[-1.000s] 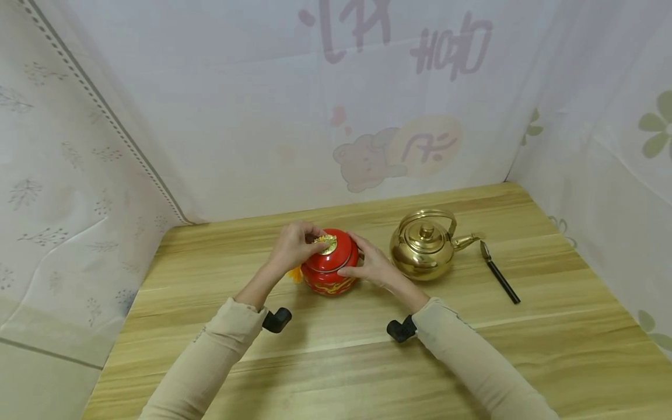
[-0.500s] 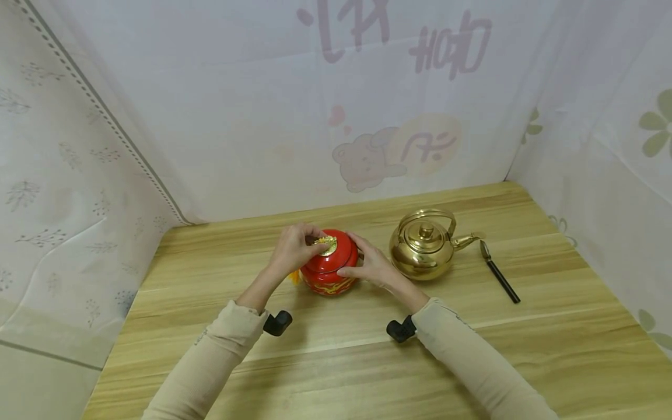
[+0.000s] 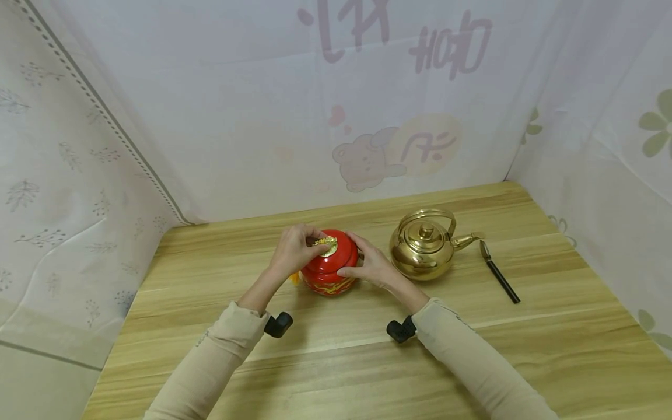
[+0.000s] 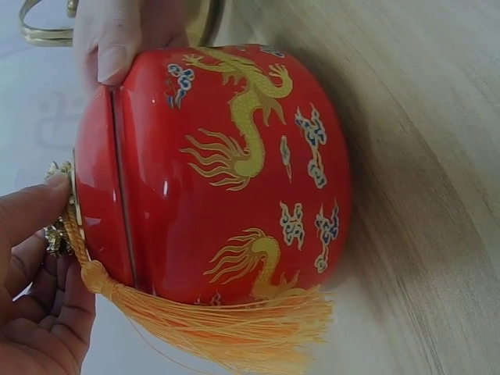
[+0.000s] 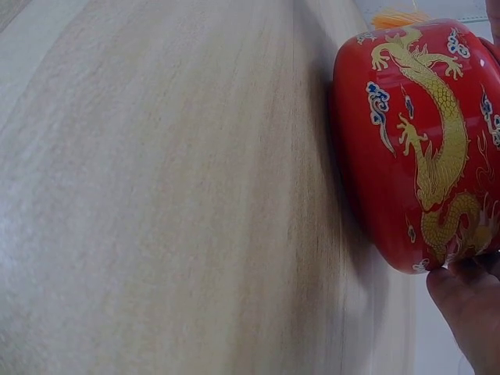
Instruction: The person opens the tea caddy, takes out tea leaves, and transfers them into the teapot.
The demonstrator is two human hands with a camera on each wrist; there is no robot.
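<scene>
A round red jar with gold dragons and blue clouds stands upright on the wooden table. Its domed red lid sits on the mouth, a thin dark seam running between lid and body. My left hand pinches the gold ornate knob on top with thumb and fingers. From that knob hangs an orange tassel down the jar's left side. Around the jar's right side my right hand curls, its thumb near the lid seam in the left wrist view; its other fingers are partly hidden behind the jar.
A shiny brass kettle with an arched handle stands just right of the jar, spout pointing right. Beyond the spout lies a black-handled brush. Printed cloth encloses the table at the back and sides.
The pale line at the lid's rim, plain one second ago, now hardly shows in the head view. Both hands stay almost in place on the knob and jar.
</scene>
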